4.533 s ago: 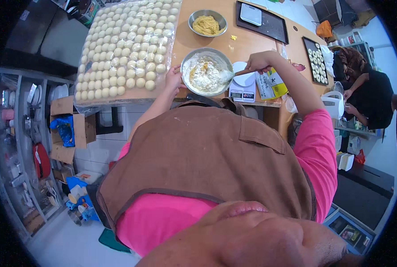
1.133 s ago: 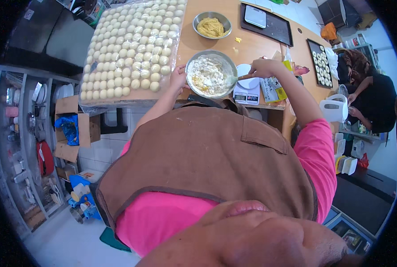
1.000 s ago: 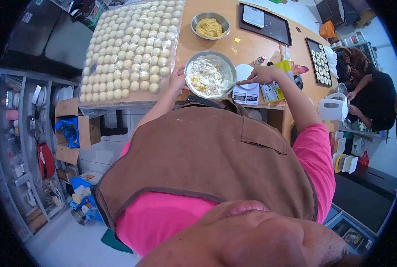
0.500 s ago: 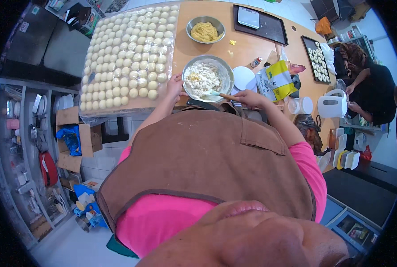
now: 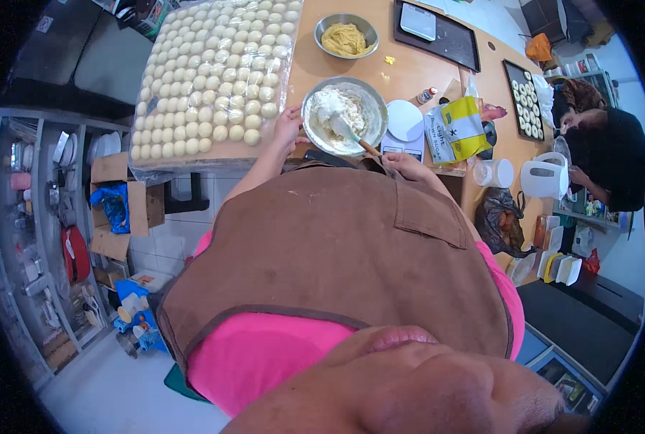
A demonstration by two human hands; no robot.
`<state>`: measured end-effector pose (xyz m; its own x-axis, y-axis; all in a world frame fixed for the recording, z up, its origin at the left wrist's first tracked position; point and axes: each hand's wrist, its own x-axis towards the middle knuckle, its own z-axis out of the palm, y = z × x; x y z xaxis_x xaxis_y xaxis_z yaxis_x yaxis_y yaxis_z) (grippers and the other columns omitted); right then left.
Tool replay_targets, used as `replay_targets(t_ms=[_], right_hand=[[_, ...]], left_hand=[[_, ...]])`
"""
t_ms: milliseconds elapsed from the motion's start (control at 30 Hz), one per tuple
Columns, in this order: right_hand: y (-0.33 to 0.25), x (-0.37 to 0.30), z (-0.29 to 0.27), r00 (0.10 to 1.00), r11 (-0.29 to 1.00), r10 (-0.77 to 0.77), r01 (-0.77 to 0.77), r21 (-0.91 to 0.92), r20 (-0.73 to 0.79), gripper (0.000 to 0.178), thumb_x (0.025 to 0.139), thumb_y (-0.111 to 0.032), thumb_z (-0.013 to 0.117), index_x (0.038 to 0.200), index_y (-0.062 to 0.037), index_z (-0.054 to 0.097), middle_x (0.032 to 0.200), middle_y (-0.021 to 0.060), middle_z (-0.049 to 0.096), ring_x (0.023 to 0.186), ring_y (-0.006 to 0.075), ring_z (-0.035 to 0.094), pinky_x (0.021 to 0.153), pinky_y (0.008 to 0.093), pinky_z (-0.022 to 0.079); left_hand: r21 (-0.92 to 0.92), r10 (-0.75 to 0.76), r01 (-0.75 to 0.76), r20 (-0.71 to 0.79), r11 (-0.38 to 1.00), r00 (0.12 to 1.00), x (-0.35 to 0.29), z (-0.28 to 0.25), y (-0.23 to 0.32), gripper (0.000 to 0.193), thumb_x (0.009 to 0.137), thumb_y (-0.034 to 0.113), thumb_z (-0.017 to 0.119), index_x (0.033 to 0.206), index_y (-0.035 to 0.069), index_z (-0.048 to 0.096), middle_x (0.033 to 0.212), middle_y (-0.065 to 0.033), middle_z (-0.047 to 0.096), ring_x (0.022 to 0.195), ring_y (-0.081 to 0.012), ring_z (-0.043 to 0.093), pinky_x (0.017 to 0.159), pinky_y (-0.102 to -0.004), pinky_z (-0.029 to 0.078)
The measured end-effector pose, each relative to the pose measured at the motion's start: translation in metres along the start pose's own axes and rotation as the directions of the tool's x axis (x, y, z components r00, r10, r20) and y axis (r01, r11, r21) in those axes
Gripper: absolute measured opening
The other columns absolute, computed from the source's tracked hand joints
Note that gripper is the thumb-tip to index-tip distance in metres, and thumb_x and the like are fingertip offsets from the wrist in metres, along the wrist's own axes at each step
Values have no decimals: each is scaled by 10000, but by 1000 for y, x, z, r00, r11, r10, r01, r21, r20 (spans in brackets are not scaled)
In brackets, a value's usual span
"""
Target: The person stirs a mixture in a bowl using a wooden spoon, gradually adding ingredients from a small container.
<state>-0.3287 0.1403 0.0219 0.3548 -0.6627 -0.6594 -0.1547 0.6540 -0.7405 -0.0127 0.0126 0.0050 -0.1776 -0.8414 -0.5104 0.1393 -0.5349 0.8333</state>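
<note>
A metal mixing bowl (image 5: 377, 116) sits near the table's front edge. Inside lies a pale, floury mixture (image 5: 348, 101), lumpy and partly loose. My left hand (image 5: 289, 130) is closed on the bowl's left rim. My right hand (image 5: 408, 168) grips the wooden handle of a spatula (image 5: 368, 148). The spatula slants into the bowl, and its pale blade, coated with white mixture, is over the left middle of the contents. Behind stands a second metal bowl (image 5: 319, 35) holding yellow dough (image 5: 345, 40).
Many dough balls (image 5: 214, 79) lie under plastic at left. To the right are a scale with a round white plate (image 5: 405, 121), a yellow-and-white sugar bag (image 5: 456, 130), a clear tub (image 5: 493, 173) and a white jug (image 5: 544, 178). A tray of rings (image 5: 525, 101) lies near another person (image 5: 601, 152).
The spatula blade has moved from the bowl's near side up toward its middle-left, and its handle is steeper. My left hand stays at the rim. The whole view has shifted slightly.
</note>
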Motion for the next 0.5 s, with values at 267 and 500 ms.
replay_targets(t_ms=[267,500], right_hand=[[-25,-19,17,960,969,-231,214,-122,-157,300,878,-177,544,1163,-85,516,795,18,584,675,120,550,630,279,460],[-86,-51,47,816,120,-548,-143,-982,-186,662,826,-28,425,1358,-390,271,727,185,568,579,332,595,513,429,476]], left_hand=[[-39,3,-5,-42,999,999,-9,6,7,357,855,29,487,1208,63,447,947,-67,580,712,-130,587,380,-275,523],[9,16,-16,-63,1000,998,-9,6,6,369,853,16,472,1219,50,437,982,-92,569,773,-167,605,410,-292,541]])
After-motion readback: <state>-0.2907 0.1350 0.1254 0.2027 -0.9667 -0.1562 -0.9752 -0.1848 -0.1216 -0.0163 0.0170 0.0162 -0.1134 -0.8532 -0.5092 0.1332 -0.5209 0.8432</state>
